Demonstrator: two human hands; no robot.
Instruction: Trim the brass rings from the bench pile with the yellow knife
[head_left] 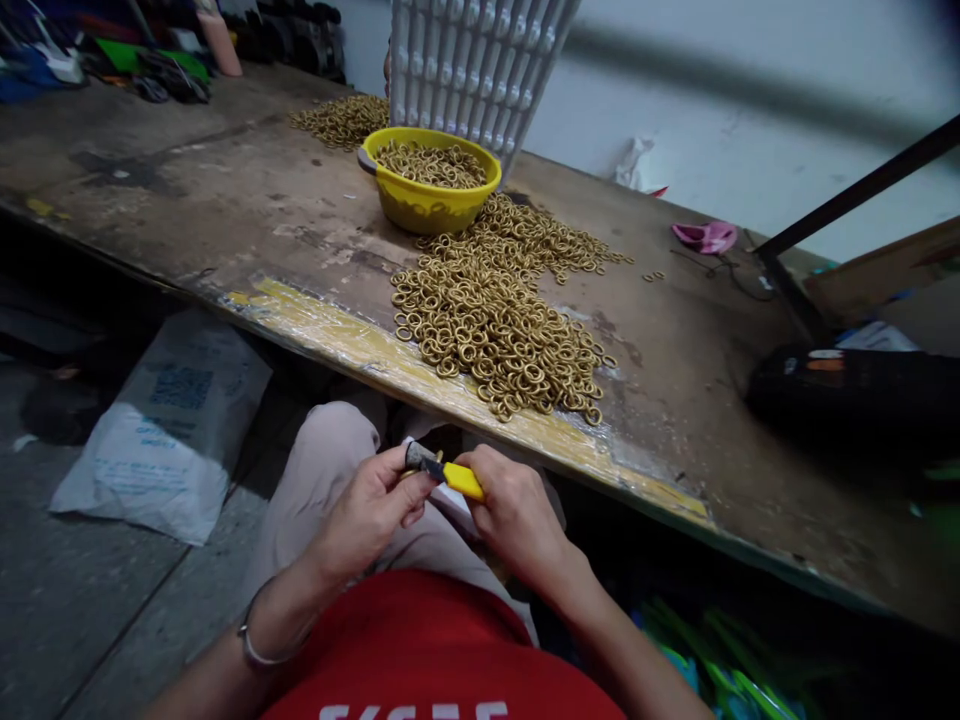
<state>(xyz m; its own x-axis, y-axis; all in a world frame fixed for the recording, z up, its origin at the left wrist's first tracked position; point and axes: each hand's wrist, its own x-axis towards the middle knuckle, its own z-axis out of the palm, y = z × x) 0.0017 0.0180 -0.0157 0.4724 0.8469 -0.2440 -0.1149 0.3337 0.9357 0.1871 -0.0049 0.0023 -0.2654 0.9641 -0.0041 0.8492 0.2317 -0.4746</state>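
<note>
My right hand (517, 505) is closed around a yellow-handled knife (463, 481), its dark blade pointing left. My left hand (375, 510) pinches a small brass-coloured ring at the blade's tip, mostly hidden by the fingers. A grey cover (415, 455) sits on one of the left fingertips. Both hands are held together over my lap, just off the table's near edge. In front of them, a large heap of brass-coloured rings (502, 330) spreads over the table (285, 220). Behind the heap stands a yellow basin (427, 210) filled with similar rings.
A grey ribbed plastic panel (472, 75) rises behind the basin, with another ring pile (341, 122) to its left. A pink cloth (705, 237) and a black bag (847, 400) lie at the right. On the floor at left rests a white sack (165, 430).
</note>
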